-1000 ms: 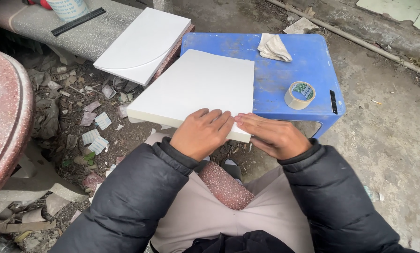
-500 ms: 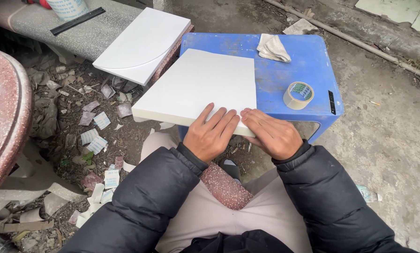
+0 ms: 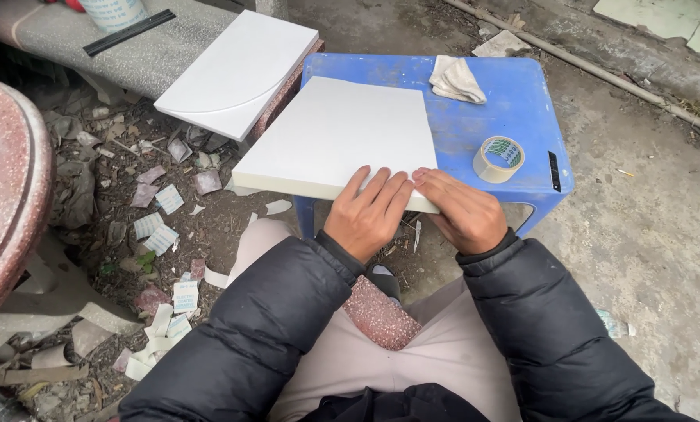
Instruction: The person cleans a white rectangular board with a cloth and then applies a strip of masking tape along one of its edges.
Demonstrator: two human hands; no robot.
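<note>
White board (image 3: 342, 137) on blue table (image 3: 514, 109): rigid, light, smooth; left hand (image 3: 368, 215) and right hand (image 3: 461, 211) flat, open, pressing near edge.

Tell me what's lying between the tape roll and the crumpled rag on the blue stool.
Nothing: in the head view, only bare blue stool top separates the tape roll from the crumpled rag.

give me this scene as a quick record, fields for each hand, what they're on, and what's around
left hand: palm down, fingers flat on near edge of white board
right hand: beside the left, fingers on the same edge
white board: flat on blue plastic stool, overhanging its left side
on stool: tape roll, crumpled cloth, black marker
behind: second white board leaning on stone bench
ground: paper scraps
</note>
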